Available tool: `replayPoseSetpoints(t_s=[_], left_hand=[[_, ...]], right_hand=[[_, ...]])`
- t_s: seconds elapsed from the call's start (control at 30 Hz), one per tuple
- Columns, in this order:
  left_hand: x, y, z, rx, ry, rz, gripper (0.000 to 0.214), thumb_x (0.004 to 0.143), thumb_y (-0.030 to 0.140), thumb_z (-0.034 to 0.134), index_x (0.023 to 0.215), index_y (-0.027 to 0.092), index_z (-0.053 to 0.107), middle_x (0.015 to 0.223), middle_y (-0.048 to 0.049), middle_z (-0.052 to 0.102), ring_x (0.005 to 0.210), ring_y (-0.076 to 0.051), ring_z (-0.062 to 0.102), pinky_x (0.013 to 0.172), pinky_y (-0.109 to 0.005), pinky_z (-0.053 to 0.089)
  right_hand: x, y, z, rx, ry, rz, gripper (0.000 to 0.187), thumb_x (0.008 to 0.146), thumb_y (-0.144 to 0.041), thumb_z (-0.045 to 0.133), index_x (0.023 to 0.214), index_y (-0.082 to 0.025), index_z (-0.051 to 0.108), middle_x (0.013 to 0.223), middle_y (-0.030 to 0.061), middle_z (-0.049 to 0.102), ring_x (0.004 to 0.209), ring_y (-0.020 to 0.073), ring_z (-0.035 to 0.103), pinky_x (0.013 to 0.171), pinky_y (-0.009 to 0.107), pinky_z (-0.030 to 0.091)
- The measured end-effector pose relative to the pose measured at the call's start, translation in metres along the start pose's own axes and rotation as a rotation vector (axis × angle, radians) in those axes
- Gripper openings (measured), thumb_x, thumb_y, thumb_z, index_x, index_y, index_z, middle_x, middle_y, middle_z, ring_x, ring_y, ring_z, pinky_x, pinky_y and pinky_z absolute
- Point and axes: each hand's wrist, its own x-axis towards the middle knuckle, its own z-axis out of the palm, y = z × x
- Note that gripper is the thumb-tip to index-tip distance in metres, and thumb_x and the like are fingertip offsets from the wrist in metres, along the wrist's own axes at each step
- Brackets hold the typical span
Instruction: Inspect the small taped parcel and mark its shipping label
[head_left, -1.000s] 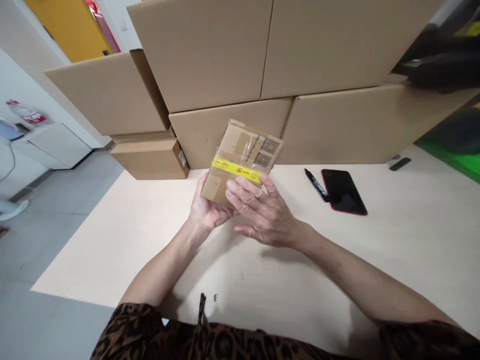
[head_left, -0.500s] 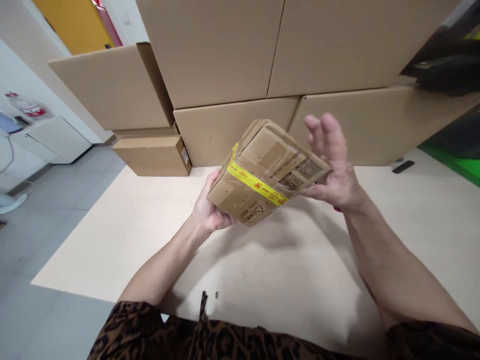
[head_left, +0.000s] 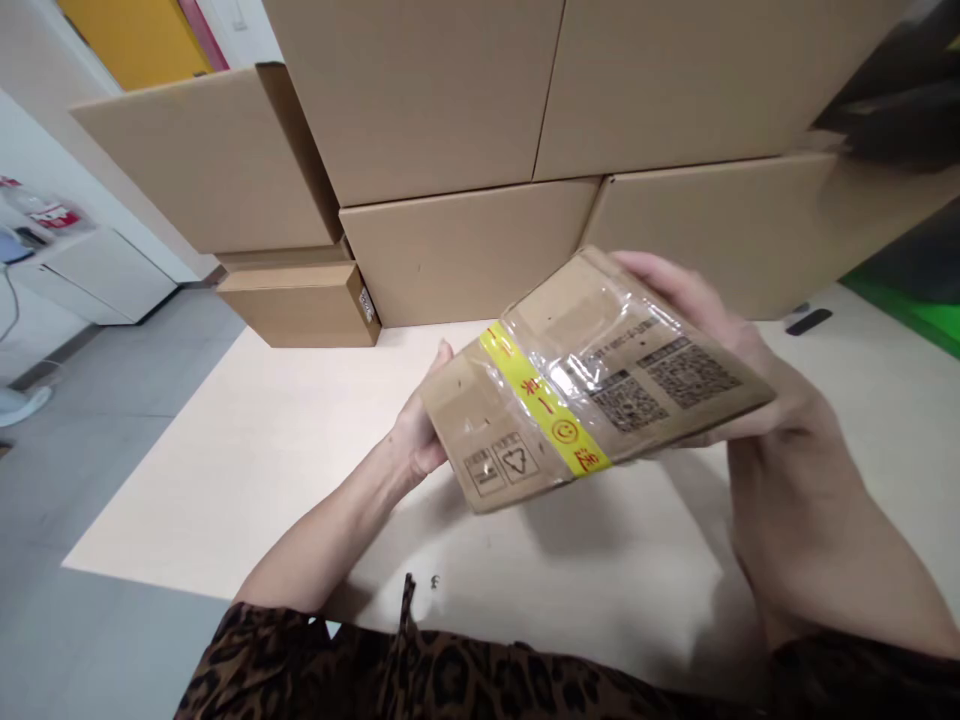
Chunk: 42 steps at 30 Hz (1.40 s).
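Observation:
A small cardboard box (head_left: pixel 555 320) is held tilted above the table, between my two hands. Yellow tape with red characters and a smiley crosses its face, alongside clear tape, printed QR codes and handling symbols. My left hand (head_left: pixel 424 430) grips the box's left end, its fingers mostly hidden behind the cardboard. Around the right end wraps my right hand (head_left: pixel 739 350), fingers along the far edge and thumb side under the near edge.
Large cardboard boxes (head_left: pixel 420 100) are stacked across the back of the pale table (head_left: pixel 225 470). A smaller flat box (head_left: pixel 300 305) sits at the back left, below another carton (head_left: pixel 202 165). A black oblong object (head_left: pixel 810 322) lies at the back right. Grey floor borders the left side.
My right hand, spread open beside the box earlier, has closed around its right end. The box has turned and come nearer, its printed face now larger in view.

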Motion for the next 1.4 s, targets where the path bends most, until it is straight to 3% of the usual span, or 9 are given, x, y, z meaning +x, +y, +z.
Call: replayPoseSetpoints(t_s=[0.1, 0.2, 0.3, 0.57, 0.73, 0.9, 1.03, 1.2, 1.4], left_hand=[[-0.007, 0.002, 0.013, 0.072, 0.045, 0.245, 0.051, 0.097, 0.063, 0.057, 0.115, 0.018, 0.071, 0.101, -0.0094, 0.079, 0.115, -0.034, 0.072, 0.105, -0.049, 0.054], [-0.009, -0.001, 0.019, 0.218, 0.04, 0.517, 0.053, 0.079, 0.046, 0.084, 0.124, 0.024, 0.067, 0.113, -0.0068, 0.077, 0.123, -0.034, 0.068, 0.102, -0.043, 0.055], [-0.008, -0.008, 0.018, 0.298, 0.108, 0.619, 0.064, 0.065, 0.032, 0.094, 0.121, 0.024, 0.064, 0.113, -0.0051, 0.075, 0.115, -0.03, 0.07, 0.096, -0.037, 0.056], [-0.003, 0.002, 0.013, 0.209, 0.155, 0.561, 0.037, 0.083, 0.046, 0.082, 0.107, 0.021, 0.068, 0.101, -0.0067, 0.076, 0.115, -0.032, 0.071, 0.098, -0.04, 0.055], [-0.006, 0.003, 0.015, 0.295, 0.247, 0.662, 0.049, 0.065, 0.033, 0.097, 0.1, 0.021, 0.064, 0.088, -0.0018, 0.073, 0.081, -0.02, 0.069, 0.08, -0.033, 0.05], [-0.001, 0.01, 0.011, 0.342, 0.38, 0.661, 0.026, 0.084, 0.041, 0.078, 0.075, 0.02, 0.065, 0.073, 0.0006, 0.065, 0.071, -0.015, 0.06, 0.07, -0.028, 0.046], [-0.004, 0.013, 0.012, 0.318, 0.297, 0.574, 0.037, 0.08, 0.054, 0.082, 0.082, 0.02, 0.071, 0.076, -0.0012, 0.071, 0.068, -0.015, 0.063, 0.067, -0.028, 0.048], [-0.005, 0.012, 0.011, 0.31, 0.247, 0.648, 0.029, 0.073, 0.036, 0.092, 0.075, 0.02, 0.069, 0.074, 0.0035, 0.069, 0.062, -0.009, 0.058, 0.065, -0.024, 0.046], [-0.005, 0.013, 0.011, 0.218, 0.186, 0.763, 0.019, 0.09, 0.038, 0.075, 0.102, 0.023, 0.075, 0.096, -0.002, 0.073, 0.099, -0.022, 0.07, 0.088, -0.032, 0.054]], right_hand=[[0.001, 0.007, 0.006, -0.054, 0.103, 0.009, 0.123, 0.069, -0.076, 0.083, 0.169, -0.035, 0.024, 0.159, 0.012, 0.045, 0.144, 0.0371, 0.051, 0.118, 0.054, 0.046], [0.002, 0.015, 0.015, -0.09, 0.184, 0.048, 0.125, 0.065, -0.076, 0.084, 0.168, -0.033, 0.027, 0.156, 0.0131, 0.045, 0.141, 0.0388, 0.05, 0.118, 0.057, 0.044], [0.003, 0.02, 0.024, -0.054, 0.219, 0.023, 0.127, 0.063, -0.075, 0.086, 0.168, -0.033, 0.028, 0.153, 0.0131, 0.046, 0.136, 0.038, 0.053, 0.117, 0.057, 0.044], [0.004, 0.014, 0.029, -0.088, 0.259, 0.035, 0.122, 0.063, -0.078, 0.082, 0.166, -0.034, 0.034, 0.148, 0.0138, 0.049, 0.138, 0.0401, 0.049, 0.12, 0.061, 0.04], [0.006, 0.01, 0.038, -0.102, 0.228, 0.013, 0.126, 0.061, -0.071, 0.087, 0.168, -0.037, 0.029, 0.152, 0.0135, 0.044, 0.141, 0.0415, 0.046, 0.121, 0.062, 0.04], [0.007, 0.008, 0.043, -0.092, 0.193, -0.035, 0.127, 0.061, -0.061, 0.092, 0.168, -0.034, 0.03, 0.152, 0.0145, 0.045, 0.141, 0.0402, 0.046, 0.122, 0.059, 0.04], [0.005, 0.006, 0.042, -0.093, 0.184, -0.041, 0.126, 0.06, -0.054, 0.091, 0.168, -0.034, 0.03, 0.153, 0.0132, 0.045, 0.142, 0.0406, 0.045, 0.124, 0.059, 0.038], [0.004, 0.008, 0.043, -0.05, 0.208, -0.013, 0.126, 0.058, -0.059, 0.092, 0.167, -0.036, 0.033, 0.153, 0.0127, 0.047, 0.142, 0.0413, 0.046, 0.124, 0.06, 0.038], [0.006, 0.021, 0.045, 0.089, 0.348, 0.0, 0.115, 0.062, -0.066, 0.089, 0.163, -0.037, 0.042, 0.152, 0.0121, 0.055, 0.137, 0.0401, 0.056, 0.115, 0.059, 0.048]])
